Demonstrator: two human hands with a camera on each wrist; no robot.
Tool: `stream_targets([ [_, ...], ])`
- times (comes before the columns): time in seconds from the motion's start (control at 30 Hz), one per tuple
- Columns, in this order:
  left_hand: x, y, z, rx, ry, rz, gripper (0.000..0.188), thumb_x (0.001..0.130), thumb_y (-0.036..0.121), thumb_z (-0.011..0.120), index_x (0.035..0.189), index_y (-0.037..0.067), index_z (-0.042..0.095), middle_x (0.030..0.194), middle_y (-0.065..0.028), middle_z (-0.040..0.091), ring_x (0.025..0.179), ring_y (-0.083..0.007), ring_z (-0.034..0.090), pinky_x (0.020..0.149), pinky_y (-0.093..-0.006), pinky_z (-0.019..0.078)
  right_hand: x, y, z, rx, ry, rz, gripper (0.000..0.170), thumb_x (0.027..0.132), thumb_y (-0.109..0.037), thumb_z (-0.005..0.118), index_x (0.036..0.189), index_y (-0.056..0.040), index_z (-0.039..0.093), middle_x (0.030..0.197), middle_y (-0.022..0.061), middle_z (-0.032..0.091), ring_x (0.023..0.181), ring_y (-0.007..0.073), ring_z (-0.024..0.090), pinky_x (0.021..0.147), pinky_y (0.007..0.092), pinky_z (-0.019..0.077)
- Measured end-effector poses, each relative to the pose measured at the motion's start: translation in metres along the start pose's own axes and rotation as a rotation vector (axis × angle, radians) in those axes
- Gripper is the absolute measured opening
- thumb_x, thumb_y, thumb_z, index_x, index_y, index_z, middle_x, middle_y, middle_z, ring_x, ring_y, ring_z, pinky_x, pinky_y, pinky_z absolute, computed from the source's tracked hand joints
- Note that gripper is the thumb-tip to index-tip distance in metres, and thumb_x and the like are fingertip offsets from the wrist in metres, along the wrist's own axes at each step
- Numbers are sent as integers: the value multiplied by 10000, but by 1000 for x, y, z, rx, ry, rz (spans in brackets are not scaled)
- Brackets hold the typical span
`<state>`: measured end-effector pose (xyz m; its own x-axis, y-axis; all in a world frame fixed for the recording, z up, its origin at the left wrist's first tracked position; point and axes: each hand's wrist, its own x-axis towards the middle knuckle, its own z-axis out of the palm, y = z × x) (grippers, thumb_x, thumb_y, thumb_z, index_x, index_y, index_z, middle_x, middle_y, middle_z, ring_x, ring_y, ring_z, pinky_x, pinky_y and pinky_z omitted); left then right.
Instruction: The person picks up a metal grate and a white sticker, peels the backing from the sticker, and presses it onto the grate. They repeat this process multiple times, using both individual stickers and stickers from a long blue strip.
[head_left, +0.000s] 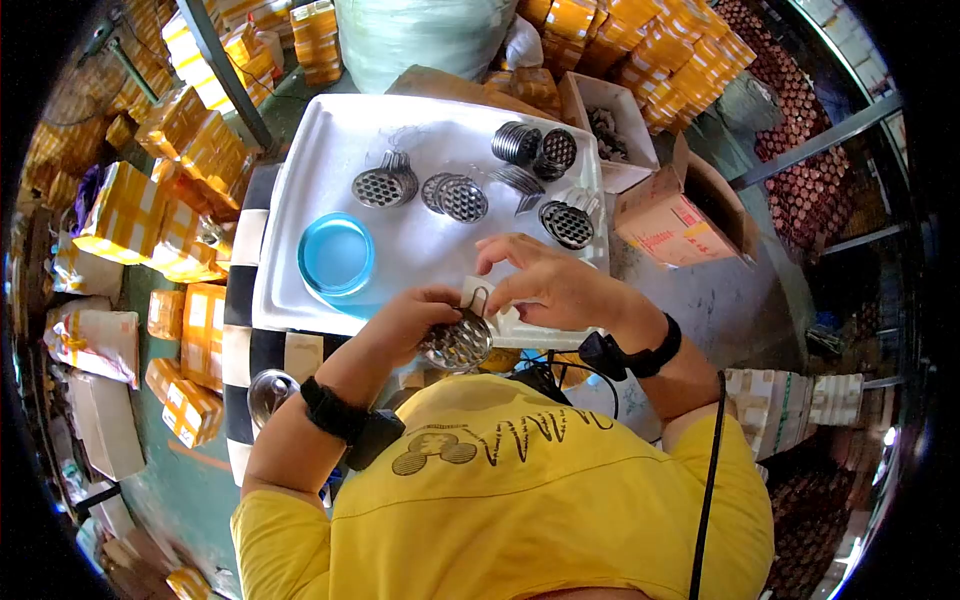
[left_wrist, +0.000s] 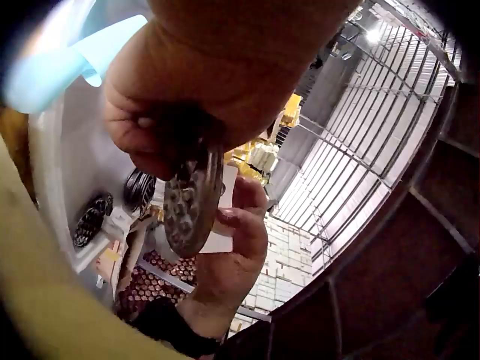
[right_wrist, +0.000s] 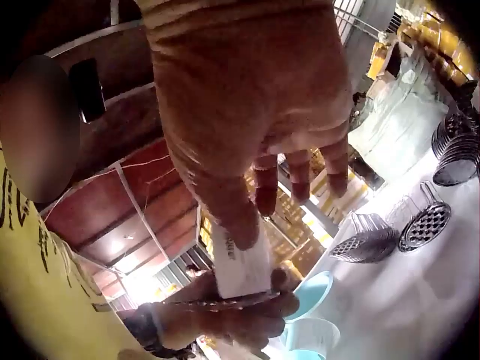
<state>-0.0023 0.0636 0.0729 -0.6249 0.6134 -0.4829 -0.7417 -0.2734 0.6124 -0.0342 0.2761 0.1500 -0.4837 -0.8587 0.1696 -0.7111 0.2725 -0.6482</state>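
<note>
My left hand grips a round metal disc with a dimpled, shiny face and a wire loop at its top. In the left wrist view the same disc hangs below the fingers, tilted nearly edge-on. A small white card stands at the disc's upper edge, behind the wire loop. My right hand pinches this card between thumb and forefinger, its other fingers spread. Dark print shows on the card beside the thumb in the right wrist view.
A white foam tray holds several stacks of perforated metal discs and a blue tub. To the right stand an open cardboard box and a white foam box. Taped cartons crowd the left side.
</note>
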Motion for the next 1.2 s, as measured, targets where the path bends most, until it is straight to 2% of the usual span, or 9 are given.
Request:
stream_targets([
  [0.17, 5, -6, 0, -73, 38, 7, 263, 792, -12, 452, 1039, -62, 526, 901, -123, 605, 745, -188, 615, 680, -299, 517, 6, 6, 8, 63, 124, 59, 179, 655, 7, 667, 791, -69, 578, 1010, 73, 500, 1083, 284, 472, 867, 347, 395],
  [0.27, 4, -5, 8, -60, 112, 64, 252, 795, 13, 478, 1035, -52, 522, 886, -117, 606, 726, -179, 615, 659, -293, 518, 7, 15, 21, -14, 312, 117, 152, 677, -76, 677, 754, -48, 549, 934, 95, 517, 903, 276, 507, 778, 343, 419],
  [0.37, 5, -4, 9, -14, 153, 104, 240, 794, 40, 513, 1021, -37, 529, 876, -116, 613, 709, -177, 616, 646, -284, 517, 12, 14, 23, -86, 363, 175, 168, 675, -93, 683, 758, -50, 544, 907, 99, 526, 856, 283, 521, 743, 357, 432],
  [0.57, 7, 0, 5, 80, 110, 108, 239, 810, 57, 511, 1029, -34, 539, 879, -95, 619, 688, -156, 615, 625, -266, 514, 17, 7, 20, -239, 344, 63, 175, 654, -34, 679, 780, -37, 557, 939, 91, 533, 865, 253, 542, 743, 326, 445],
  [0.67, 5, 3, 7, 123, 114, 120, 247, 814, 61, 512, 1040, -34, 543, 882, -87, 620, 694, -152, 612, 631, -261, 510, 20, 11, 24, -236, 391, 70, 158, 652, -76, 666, 751, -48, 546, 866, 100, 538, 832, 286, 529, 723, 369, 438],
  [0.77, 3, 8, 7, 198, 121, 117, 256, 816, 60, 517, 1051, -36, 545, 896, -81, 617, 726, -143, 606, 662, -257, 503, 21, 12, 23, -262, 383, 87, 164, 645, -39, 674, 764, -28, 561, 928, 91, 538, 845, 258, 544, 725, 324, 445],
  [0.97, 2, 9, 4, 302, 116, 133, 259, 825, 73, 527, 1056, -41, 547, 923, -75, 612, 788, -130, 593, 722, -251, 483, 21, 11, 24, -272, 369, 115, 140, 641, -27, 660, 739, -21, 561, 912, 90, 543, 815, 258, 550, 702, 322, 452],
  [1.07, 1, 10, 6, 310, 116, 159, 257, 830, 89, 537, 1049, -44, 553, 922, -75, 612, 787, -130, 592, 723, -248, 481, 21, 12, 27, -236, 392, 146, 136, 643, -79, 647, 728, -48, 546, 833, 102, 547, 828, 287, 533, 737, 375, 435],
  [1.2, 0, 10, 8, 287, 104, 182, 257, 832, 109, 551, 1038, -44, 560, 913, -73, 615, 782, -127, 592, 715, -244, 478, 21, 11, 27, -260, 406, 143, 136, 640, -60, 650, 733, -35, 553, 842, 102, 546, 817, 278, 540, 723, 358, 442],
])
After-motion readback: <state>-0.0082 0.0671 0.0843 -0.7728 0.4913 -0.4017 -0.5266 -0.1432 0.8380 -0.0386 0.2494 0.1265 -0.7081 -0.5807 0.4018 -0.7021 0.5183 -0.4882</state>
